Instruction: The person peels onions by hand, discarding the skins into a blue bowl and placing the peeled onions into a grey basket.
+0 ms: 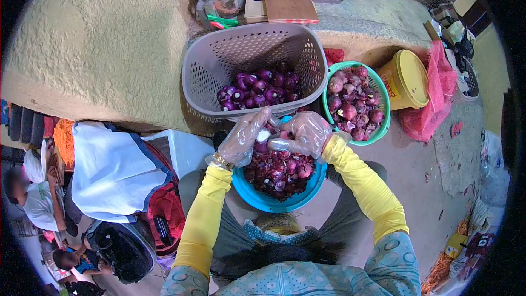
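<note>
My left hand (241,136), in a clear plastic glove, grips a red onion (262,136) with a pale cut end showing. Close beside it, my right hand (308,133), also gloved, has its fingers curled and its thumb stretched toward the onion; whatever sits in those fingers is hidden. Under both hands is a blue basin (285,206) holding onion skins (274,172) and some onions. Beyond them stands a grey perforated basket (252,41) with shiny peeled red onions (260,89) in its bottom. To the right, a green basket (382,79) holds unpeeled onions (353,101).
A yellow bucket (411,79) with a lid and a pink mesh sack (435,96) are at the right. A pale raised ledge (109,38) runs along the left. A blue-white cloth (118,170) covers bags at left, and other people (44,205) sit farther off.
</note>
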`<action>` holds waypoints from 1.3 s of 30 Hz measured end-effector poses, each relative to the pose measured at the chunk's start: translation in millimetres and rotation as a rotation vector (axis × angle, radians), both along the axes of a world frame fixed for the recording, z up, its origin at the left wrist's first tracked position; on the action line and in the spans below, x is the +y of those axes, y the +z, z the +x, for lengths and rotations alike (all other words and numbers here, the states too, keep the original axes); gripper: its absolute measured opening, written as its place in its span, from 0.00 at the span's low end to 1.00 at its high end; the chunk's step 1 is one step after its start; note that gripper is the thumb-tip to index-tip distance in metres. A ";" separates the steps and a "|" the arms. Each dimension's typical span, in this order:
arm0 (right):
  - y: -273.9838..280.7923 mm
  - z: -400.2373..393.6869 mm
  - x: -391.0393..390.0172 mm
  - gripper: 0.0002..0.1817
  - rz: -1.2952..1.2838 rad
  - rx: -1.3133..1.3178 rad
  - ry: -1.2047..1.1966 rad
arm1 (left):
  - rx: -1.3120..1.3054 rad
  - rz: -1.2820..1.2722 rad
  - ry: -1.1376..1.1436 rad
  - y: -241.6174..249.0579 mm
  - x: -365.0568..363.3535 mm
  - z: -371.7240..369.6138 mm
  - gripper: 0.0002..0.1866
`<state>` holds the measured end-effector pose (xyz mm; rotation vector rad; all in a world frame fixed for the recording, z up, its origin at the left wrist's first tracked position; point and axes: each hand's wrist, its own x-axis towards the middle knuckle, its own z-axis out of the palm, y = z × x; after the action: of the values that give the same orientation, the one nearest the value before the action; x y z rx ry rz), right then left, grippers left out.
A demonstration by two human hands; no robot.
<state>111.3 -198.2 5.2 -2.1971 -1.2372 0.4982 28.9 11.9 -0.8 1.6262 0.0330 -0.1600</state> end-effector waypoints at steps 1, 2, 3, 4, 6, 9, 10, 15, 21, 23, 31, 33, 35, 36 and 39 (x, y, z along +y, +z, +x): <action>0.6 -0.4 0.1 0.33 -0.018 0.006 0.001 | 0.025 -0.011 0.006 0.3 -0.8 0.3 0.29; 2.1 -0.7 0.0 0.33 -0.018 0.006 0.001 | 0.050 -0.022 0.012 0.5 -1.2 0.4 0.29; 4.5 -1.1 -0.4 0.33 -0.023 -0.011 0.013 | 0.050 -0.022 0.013 -1.4 0.2 0.7 0.29; 7.0 -1.6 -0.9 0.33 -0.029 -0.029 0.025 | 0.017 -0.015 0.000 -4.8 2.6 1.6 0.29; 12.1 -5.3 -0.9 0.32 -0.012 -0.064 0.027 | -0.015 -0.007 -0.014 -5.9 4.5 2.7 0.29; 11.8 -4.9 -1.3 0.31 0.020 -0.074 0.009 | 0.038 -0.074 0.019 -5.6 6.5 3.1 0.29; 11.7 -4.3 -1.4 0.31 0.033 -0.049 -0.012 | -0.023 -0.018 0.010 -8.3 8.1 3.1 0.29; 18.2 -3.8 -0.2 0.30 0.045 -0.059 -0.087 | 0.041 -0.031 0.045 -9.5 3.0 2.7 0.29; 6.5 -2.6 -0.3 0.31 0.071 -0.129 -0.057 | 0.050 0.007 0.041 -3.7 0.6 -1.4 0.28; 4.4 -3.0 0.3 0.31 0.077 -0.133 -0.049 | -0.153 0.098 0.088 6.2 -6.9 -7.9 0.27; 0.6 -4.0 3.5 0.33 -0.029 -0.094 -0.048 | -0.001 -0.040 0.035 -2.8 0.0 -1.1 0.26; -3.1 -3.6 2.5 0.32 -0.006 -0.086 -0.048 | -0.012 -0.039 0.031 -7.1 0.9 -0.4 0.26; -3.5 -3.0 1.9 0.32 0.018 -0.077 -0.046 | 0.029 -0.021 0.022 -10.9 2.9 0.8 0.25; -1.7 -2.6 1.7 0.32 -0.001 -0.065 -0.035 | 0.029 -0.020 0.022 -9.7 2.2 0.6 0.25; 2.7 -3.7 1.1 0.33 0.001 -0.062 -0.012 | 0.113 -0.127 0.069 -6.1 0.5 1.0 0.25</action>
<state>107.6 -197.1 7.8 -2.2329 -1.2552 0.4282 29.9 12.5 -6.8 1.4863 0.1623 -0.1969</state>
